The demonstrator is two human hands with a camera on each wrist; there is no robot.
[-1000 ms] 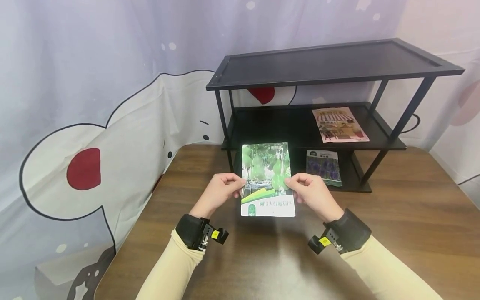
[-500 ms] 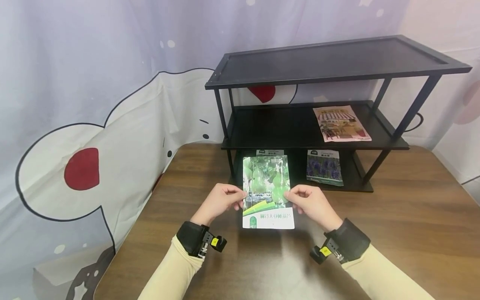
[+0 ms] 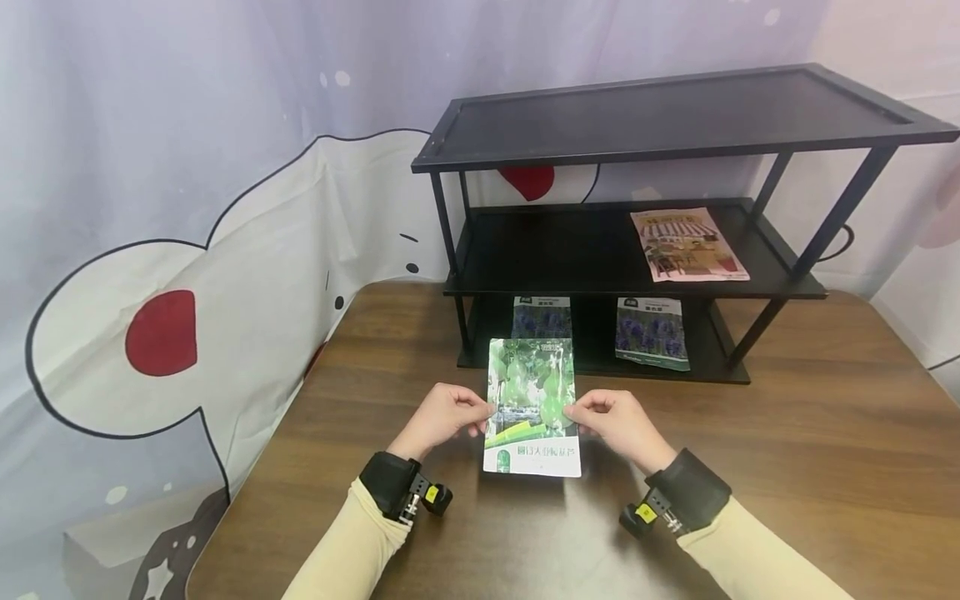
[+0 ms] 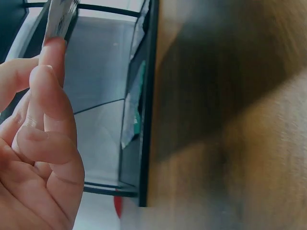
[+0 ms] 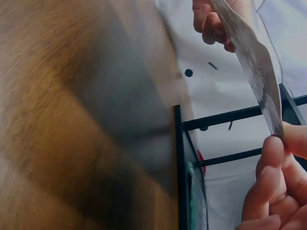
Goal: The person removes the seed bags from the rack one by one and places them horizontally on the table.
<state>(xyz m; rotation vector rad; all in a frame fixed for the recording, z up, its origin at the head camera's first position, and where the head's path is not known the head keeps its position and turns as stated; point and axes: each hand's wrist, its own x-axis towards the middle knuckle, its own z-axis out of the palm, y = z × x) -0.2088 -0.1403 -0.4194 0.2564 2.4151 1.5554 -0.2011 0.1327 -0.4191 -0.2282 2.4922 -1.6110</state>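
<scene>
A green seed packet (image 3: 531, 400) with pictures of gourds and a white lower band is held up over the table, in front of the shelf. Its left edge is pinched between thumb and fingers of my left hand (image 3: 448, 419). My right hand (image 3: 617, 423) pinches the opposite edge the same way. In the right wrist view the packet (image 5: 256, 62) appears nearly edge-on and slightly bent, with both hands on it. The left wrist view shows just a corner of the packet (image 4: 58, 19) above my left fingertips.
A black three-tier shelf (image 3: 555, 250) stands on the brown wooden table (image 3: 817, 433). On its middle tier lies a pink packet (image 3: 688, 246). Two purple-flower packets, one at left (image 3: 542, 318) and one at right (image 3: 651, 333), lie on the bottom tier. A patterned curtain (image 3: 225, 183) hangs behind.
Both hands have brought the green seed packet down and toward me, still pinching its two edges. The left purple-flower packet on the bottom tier has come into sight behind it.
</scene>
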